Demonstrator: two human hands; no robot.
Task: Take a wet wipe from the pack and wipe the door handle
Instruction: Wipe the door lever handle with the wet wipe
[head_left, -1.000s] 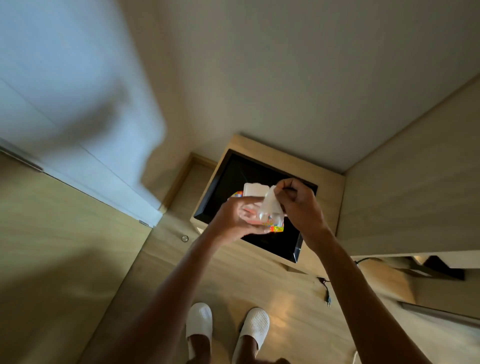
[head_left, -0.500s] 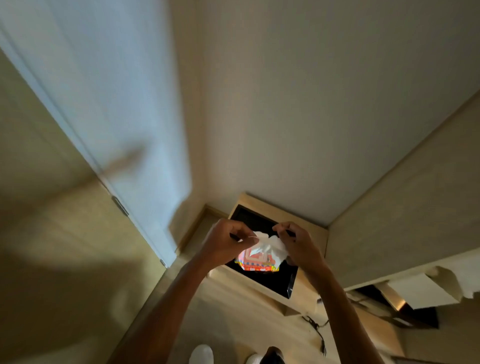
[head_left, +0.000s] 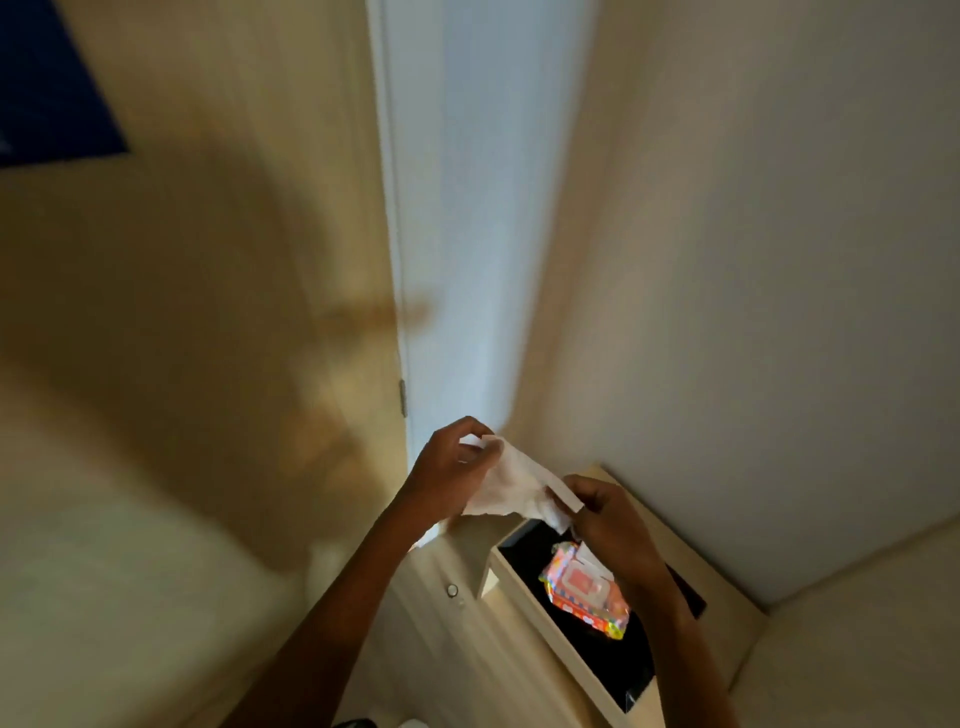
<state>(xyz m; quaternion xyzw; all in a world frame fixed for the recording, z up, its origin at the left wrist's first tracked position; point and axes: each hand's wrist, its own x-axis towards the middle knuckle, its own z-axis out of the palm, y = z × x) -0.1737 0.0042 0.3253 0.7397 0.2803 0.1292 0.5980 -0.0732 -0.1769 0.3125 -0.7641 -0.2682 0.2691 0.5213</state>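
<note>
A white wet wipe (head_left: 511, 486) is stretched between both my hands, low in the centre of the view. My left hand (head_left: 447, 467) pinches its upper left corner and my right hand (head_left: 608, 519) pinches its lower right end. Below my right hand lies the orange and pink wipe pack (head_left: 584, 590), flap up, on the black top of a small wooden cabinet (head_left: 530, 623). The wooden door (head_left: 208, 312) fills the left side, heavily blurred; a brownish smear about where its handle (head_left: 374, 312) would be sits near the door edge, its shape unclear.
A pale blue-white strip of door frame (head_left: 467, 208) runs down the middle. A plain cream wall (head_left: 753, 260) closes off the right. A small round door stop (head_left: 452, 590) sits on the wooden floor beside the cabinet.
The view has swung up and left toward the door. My hands have lifted the wipe off the pack and spread it between them; the pack now lies free on the cabinet.
</note>
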